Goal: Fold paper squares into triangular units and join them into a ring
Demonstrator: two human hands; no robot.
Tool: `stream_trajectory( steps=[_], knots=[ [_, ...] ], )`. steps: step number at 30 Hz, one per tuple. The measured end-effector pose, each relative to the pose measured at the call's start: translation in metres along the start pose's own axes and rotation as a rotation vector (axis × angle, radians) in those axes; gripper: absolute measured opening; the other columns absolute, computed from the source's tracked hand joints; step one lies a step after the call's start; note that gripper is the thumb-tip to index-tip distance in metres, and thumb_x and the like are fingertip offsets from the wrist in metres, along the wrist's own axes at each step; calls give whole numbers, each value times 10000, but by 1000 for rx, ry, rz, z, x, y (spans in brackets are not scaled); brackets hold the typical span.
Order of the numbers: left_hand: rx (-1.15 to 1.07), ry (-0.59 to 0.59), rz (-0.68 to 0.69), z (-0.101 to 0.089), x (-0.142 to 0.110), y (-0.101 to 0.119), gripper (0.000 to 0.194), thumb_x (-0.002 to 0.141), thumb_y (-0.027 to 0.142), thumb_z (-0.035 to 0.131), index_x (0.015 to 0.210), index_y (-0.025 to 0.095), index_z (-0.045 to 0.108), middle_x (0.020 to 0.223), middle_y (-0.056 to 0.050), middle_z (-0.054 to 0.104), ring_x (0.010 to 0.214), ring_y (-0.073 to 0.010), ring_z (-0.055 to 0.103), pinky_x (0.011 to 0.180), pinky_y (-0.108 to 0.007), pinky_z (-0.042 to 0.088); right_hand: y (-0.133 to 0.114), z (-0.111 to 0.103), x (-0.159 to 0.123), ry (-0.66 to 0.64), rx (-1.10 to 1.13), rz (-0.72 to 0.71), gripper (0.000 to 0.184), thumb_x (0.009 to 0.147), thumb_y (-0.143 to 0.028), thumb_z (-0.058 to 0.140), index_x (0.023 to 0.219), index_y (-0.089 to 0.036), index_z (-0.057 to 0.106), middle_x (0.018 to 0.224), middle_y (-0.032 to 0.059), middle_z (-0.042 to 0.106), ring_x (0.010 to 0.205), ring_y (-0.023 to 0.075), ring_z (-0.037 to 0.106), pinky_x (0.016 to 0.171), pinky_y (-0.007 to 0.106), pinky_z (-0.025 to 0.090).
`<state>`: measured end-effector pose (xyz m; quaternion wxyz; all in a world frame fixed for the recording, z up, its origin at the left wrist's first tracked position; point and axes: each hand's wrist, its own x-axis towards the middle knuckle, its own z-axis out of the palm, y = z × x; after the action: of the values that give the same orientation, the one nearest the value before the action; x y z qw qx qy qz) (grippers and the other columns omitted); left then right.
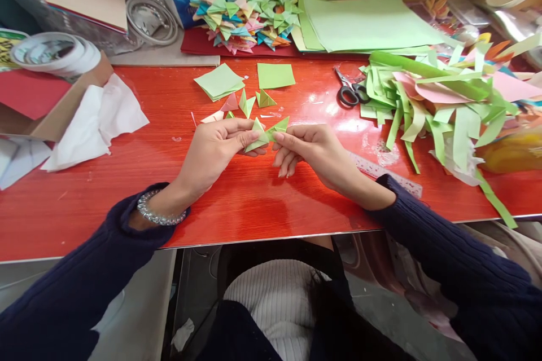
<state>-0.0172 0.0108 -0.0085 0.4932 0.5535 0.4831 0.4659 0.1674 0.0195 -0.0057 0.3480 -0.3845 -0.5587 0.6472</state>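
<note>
Between my two hands, just above the red table [139,197], are green folded paper pieces that meet in the middle. My left hand [220,144] pinches the pale green folded paper piece [259,136] between thumb and fingers. A brighter green folded paper piece [281,125] is pinched by my right hand [311,149], its other fingers loosely curled below. Whether the two pieces are joined, I cannot tell. Right behind my hands lie a few loose folded pieces, among them a pink one [230,102] and a green one [265,99].
Green paper squares [220,81] and another square [276,75] lie farther back. Black-handled scissors [349,90] rest beside a heap of paper strips [440,96]. Behind stands a pile of colourful folded stars [245,14]. Tape rolls [55,53] are at left; a ruler [385,175] lies by my right forearm.
</note>
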Motion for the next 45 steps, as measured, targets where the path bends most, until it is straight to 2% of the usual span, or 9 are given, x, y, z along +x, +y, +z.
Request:
stream_trajectory(
  steps=[13,19,22,25,29,34,38,43,45],
  knots=[
    [200,0,-15,2,-2,6,165,795,356,700,844,202,735,830,-32,739,816,-171,692,800,-301,581,10,9,-2,110,-44,-78,381,858,-501,610,743,-138,594,602,10,656,450,76,613,429,168,481],
    [183,-90,25,-2,-1,7,217,808,370,697,679,198,712,662,-17,697,658,-145,670,690,-298,579,13,9,-4,3,-190,-85,445,886,-567,528,802,-140,620,586,6,639,434,73,577,435,187,457],
    [74,20,108,-10,3,10,162,798,325,725,697,200,702,637,-3,681,577,-125,652,618,-291,564,11,-1,3,66,-329,-172,469,909,-578,476,805,-149,635,645,11,637,477,61,552,487,200,437],
    [19,180,166,-19,8,12,159,827,326,699,717,212,682,653,12,682,571,-115,639,618,-303,548,11,-12,18,206,-591,-258,361,896,-491,566,976,-156,673,697,8,629,580,84,539,590,233,426],
    [-25,247,140,-24,14,7,166,836,355,685,732,228,657,698,27,692,603,-106,629,655,-307,540,15,-9,39,186,-864,-287,493,820,-409,690,1225,-138,616,884,55,655,744,146,556,708,290,427],
    [-76,159,122,-21,17,-3,160,836,364,681,804,210,649,707,40,683,618,-90,623,658,-296,533,21,4,49,125,-931,-374,179,912,-237,542,1011,-156,667,902,45,634,764,141,539,728,290,412],
    [-64,110,121,-19,17,-5,208,817,374,700,803,179,630,713,46,644,657,-73,618,632,-267,514,23,4,45,146,-843,-462,135,918,-202,528,1003,-134,608,1015,66,610,835,136,556,741,273,427],
    [-14,267,208,-23,19,-2,288,794,490,693,804,228,573,643,62,538,694,-70,587,571,-243,467,20,15,46,123,-983,-392,588,844,-501,635,1310,-167,506,1119,92,609,876,200,588,667,300,420],
    [16,324,242,-24,18,-2,272,810,491,669,776,249,548,661,50,530,696,-82,587,565,-263,462,19,24,51,110,-1084,-372,625,839,-532,627,1340,-182,498,1116,96,620,853,221,598,613,302,386]
  ],
)
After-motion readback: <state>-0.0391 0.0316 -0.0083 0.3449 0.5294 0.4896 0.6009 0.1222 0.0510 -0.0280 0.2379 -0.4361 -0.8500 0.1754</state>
